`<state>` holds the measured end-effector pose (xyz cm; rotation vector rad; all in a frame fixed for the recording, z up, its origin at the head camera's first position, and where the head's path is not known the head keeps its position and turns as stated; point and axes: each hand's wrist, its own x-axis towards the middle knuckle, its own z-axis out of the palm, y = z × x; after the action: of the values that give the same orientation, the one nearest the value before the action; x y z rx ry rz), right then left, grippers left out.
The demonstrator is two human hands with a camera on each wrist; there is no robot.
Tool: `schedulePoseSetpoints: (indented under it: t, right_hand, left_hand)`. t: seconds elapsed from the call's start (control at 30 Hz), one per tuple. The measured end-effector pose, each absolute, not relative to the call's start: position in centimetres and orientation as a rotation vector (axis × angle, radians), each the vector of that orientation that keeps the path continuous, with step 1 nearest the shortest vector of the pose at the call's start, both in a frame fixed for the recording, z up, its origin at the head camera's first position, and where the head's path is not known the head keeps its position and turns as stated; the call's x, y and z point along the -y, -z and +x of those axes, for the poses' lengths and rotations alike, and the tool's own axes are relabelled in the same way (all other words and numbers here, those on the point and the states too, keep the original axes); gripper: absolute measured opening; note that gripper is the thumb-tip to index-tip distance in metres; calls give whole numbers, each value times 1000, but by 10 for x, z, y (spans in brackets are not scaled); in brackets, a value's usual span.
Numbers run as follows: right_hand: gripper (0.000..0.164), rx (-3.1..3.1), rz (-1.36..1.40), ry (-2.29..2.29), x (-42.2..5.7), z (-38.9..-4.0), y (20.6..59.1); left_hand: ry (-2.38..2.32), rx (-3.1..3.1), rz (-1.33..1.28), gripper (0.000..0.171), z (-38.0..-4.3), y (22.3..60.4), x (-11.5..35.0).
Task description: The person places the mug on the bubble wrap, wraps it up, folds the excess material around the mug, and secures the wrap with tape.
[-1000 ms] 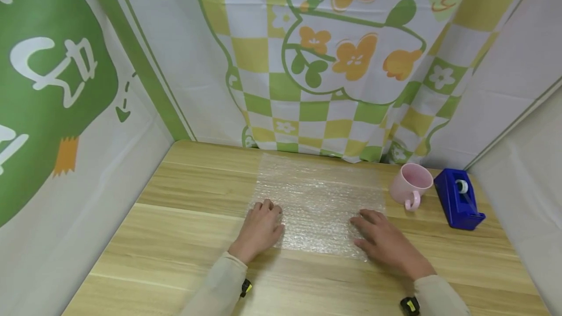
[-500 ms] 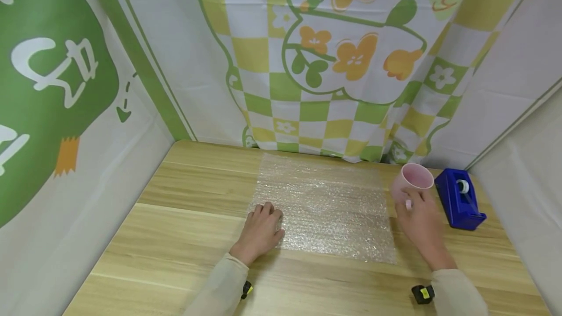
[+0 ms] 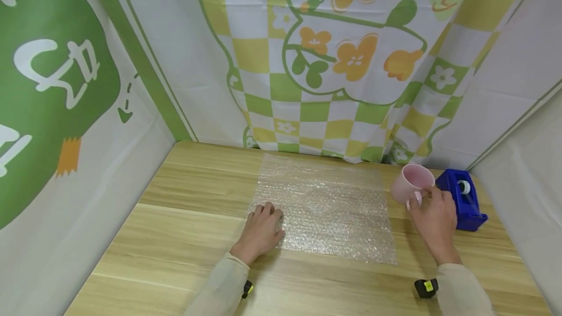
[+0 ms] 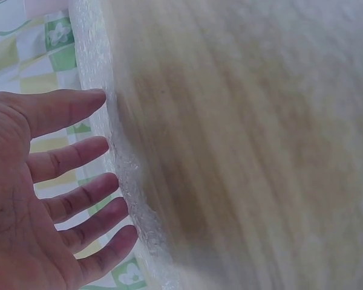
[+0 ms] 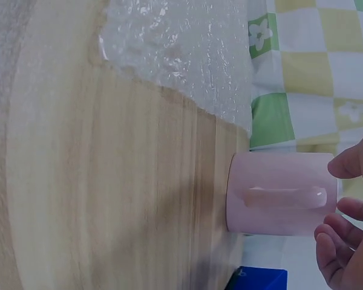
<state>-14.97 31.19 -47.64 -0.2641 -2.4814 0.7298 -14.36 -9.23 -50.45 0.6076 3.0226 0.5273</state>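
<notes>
A sheet of clear bubble wrap (image 3: pixel 329 204) lies flat on the wooden table. My left hand (image 3: pixel 259 230) rests at its left edge; in the left wrist view the fingers (image 4: pixel 78 196) are spread, their tips right at the sheet. To the right of the sheet stands an upright pink mug (image 3: pixel 403 187), its handle (image 5: pixel 284 197) facing me. Close by the handle and rim is my right hand (image 3: pixel 434 218). The right wrist view has its thumb (image 5: pixel 351 162) and fingers apart at the mug's top, not closed round it.
Beside the mug, on its right, stands a blue tape dispenser (image 3: pixel 467 211) with a small roll of tape, partly behind my right hand. A patterned cloth (image 3: pixel 325 111) hangs along the table's back edge, and pale sheets line both sides.
My right hand has left the bubble wrap's right edge and moved right to the mug, then a little further round to the handle's right side. The left hand has stayed almost still.
</notes>
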Motion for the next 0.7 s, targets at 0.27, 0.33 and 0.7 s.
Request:
schedulePoseSetpoints:
  t: [0.27, 0.33, 0.7]
  right_hand:
    - [35, 2449, -307, -797, -313, -153, 480]
    - [36, 2451, -318, -812, -313, -153, 480]
    - [41, 2446, -405, -852, -312, -153, 480]
  left_hand:
    - [-545, -3017, 604, 37, -143, 503, 92]
    - [-545, -3014, 601, 36, -144, 503, 92]
    - [-558, -3000, 591, 37, -144, 503, 93]
